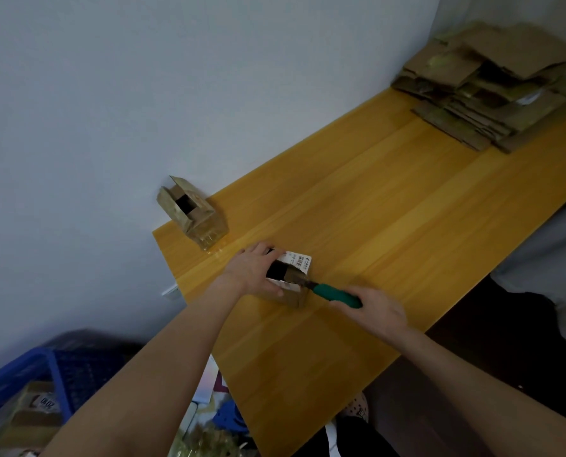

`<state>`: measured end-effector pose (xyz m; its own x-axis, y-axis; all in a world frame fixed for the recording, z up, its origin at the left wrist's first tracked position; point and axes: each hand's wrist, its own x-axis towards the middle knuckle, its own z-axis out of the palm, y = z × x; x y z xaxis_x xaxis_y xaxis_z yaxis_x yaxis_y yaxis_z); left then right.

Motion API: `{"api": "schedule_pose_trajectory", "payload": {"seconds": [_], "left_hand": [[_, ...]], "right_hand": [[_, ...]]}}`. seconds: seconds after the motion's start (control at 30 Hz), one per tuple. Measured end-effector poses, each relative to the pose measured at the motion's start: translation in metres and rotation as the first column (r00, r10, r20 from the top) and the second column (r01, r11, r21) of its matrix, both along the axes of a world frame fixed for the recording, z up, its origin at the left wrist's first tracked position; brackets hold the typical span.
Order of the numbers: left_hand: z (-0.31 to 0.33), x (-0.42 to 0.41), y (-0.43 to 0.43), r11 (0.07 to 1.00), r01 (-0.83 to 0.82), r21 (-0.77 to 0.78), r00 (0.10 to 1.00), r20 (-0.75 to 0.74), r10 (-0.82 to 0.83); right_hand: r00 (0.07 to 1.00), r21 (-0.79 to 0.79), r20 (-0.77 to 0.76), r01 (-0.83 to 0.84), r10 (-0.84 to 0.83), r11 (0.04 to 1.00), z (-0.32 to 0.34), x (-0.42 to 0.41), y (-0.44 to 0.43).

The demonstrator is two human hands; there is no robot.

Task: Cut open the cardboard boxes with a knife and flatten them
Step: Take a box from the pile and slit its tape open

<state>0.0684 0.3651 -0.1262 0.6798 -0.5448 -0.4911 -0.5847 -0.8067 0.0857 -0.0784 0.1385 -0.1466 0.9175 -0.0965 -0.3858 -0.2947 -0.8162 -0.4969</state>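
Observation:
A small cardboard box [294, 282] with a white shipping label lies on the yellow wooden table [390, 206]. My left hand [253, 270] grips the box from the left side and holds it down. My right hand [372, 308] is closed on a green-handled knife [336, 294]. The knife's blade touches the box's right end. A second small cardboard box [194, 214] stands with its top flaps open at the table's far left corner, against the wall.
A pile of flattened cardboard [493, 84] lies at the table's far right end. A blue plastic crate [44, 374] holding boxes stands on the floor at lower left. A pale wall runs along the table's far side.

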Motion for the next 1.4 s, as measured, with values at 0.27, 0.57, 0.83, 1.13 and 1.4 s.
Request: {"api": "schedule_pose_trajectory", "payload": {"seconds": [0.27, 0.57, 0.83, 1.13, 1.4], "left_hand": [[-0.004, -0.003, -0.002, 1.0, 0.028, 0.01, 0.997, 0.071, -0.029], [0.0, -0.009, -0.005, 1.0, -0.018, -0.013, 0.996, 0.09, 0.019], [0.004, -0.006, -0.005, 0.999, -0.021, -0.024, 0.998, 0.063, 0.022], [0.006, -0.035, 0.025, 0.901, -0.386, -0.197, 0.912, 0.068, 0.405], [0.019, -0.053, 0.018, 0.067, -0.97, -0.235, 0.178, -0.49, 0.853]], "right_hand": [[0.999, -0.211, 0.009, -0.046, 0.049, 0.976, 0.013, 0.002, -0.001], [0.991, -0.192, 0.024, 0.137, -0.135, 0.972, 0.004, -0.002, -0.029], [0.976, 0.034, -0.054, 0.213, -0.212, 0.976, -0.006, 0.031, -0.028], [0.984, -0.014, -0.052, 0.168, -0.168, 0.986, -0.034, 0.067, 0.031], [0.968, -0.111, -0.104, -0.24, 0.229, 0.964, 0.021, 0.11, 0.079]]}}
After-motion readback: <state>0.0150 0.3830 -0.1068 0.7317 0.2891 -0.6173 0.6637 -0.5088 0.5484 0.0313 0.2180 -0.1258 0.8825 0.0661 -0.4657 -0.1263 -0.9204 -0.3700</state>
